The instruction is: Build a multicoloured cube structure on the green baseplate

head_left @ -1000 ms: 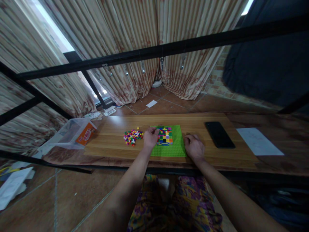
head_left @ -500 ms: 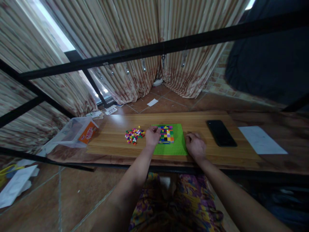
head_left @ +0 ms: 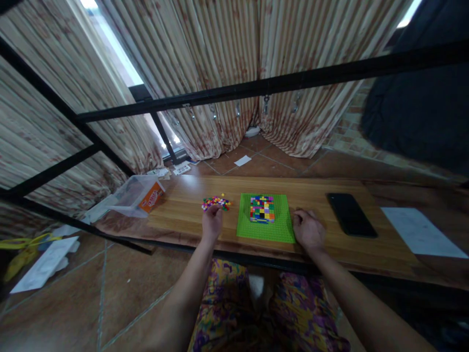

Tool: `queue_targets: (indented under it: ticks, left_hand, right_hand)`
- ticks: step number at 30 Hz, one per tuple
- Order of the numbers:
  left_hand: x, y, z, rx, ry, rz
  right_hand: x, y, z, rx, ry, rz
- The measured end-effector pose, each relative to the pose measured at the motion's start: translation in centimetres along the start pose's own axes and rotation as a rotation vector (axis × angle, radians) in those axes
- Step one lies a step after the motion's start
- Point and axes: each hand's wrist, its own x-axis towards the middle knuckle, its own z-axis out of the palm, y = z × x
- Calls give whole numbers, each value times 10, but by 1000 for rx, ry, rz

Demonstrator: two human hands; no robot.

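Beside a loose heap of small coloured building bricks [head_left: 216, 201] is my left hand [head_left: 211, 221]. Its thumb and fingers come together at the heap's near edge, and anything between them is too small to make out. To the right lies a green studded baseplate [head_left: 247, 232]. A block of multicoloured bricks [head_left: 262, 209] stands on it, left of its middle. My right hand [head_left: 308, 228] rests on the wooden board just past the plate's right edge, with the fingers curled in. Whatever may be inside those fingers is hidden.
A black phone [head_left: 351, 215] lies right of my right hand, with white paper [head_left: 423, 231] beyond it. At the left end stands a clear plastic box [head_left: 134, 195] with an orange label. A black metal rail [head_left: 227, 94] crosses behind the wooden board [head_left: 179, 215].
My left hand has left the brick block on the baseplate and moved left to the loose heap. The right hand stays beside the plate. The whole view has shifted slightly.
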Motion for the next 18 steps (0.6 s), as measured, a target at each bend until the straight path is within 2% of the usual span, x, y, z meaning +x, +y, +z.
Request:
queue_targets:
  ticks: [3, 6, 8, 13, 18]
  left_hand:
    - [-13, -15, -35, 154, 20, -78]
    - [-24, -19, -50, 287, 11, -108]
    - [-27, -17, -49, 360, -8, -107]
    - [-26, -9, -32, 517, -58, -77]
    - [-27, -8, -24, 642, -54, -45]
  right_hand:
    - [0, 2, 2, -17, 1, 1]
    - [1, 6, 5, -43, 8, 1]
    - [1, 8, 7, -49, 14, -3]
    - [2, 9, 8, -61, 32, -19]
    - [1, 7, 6, -56, 34, -19]
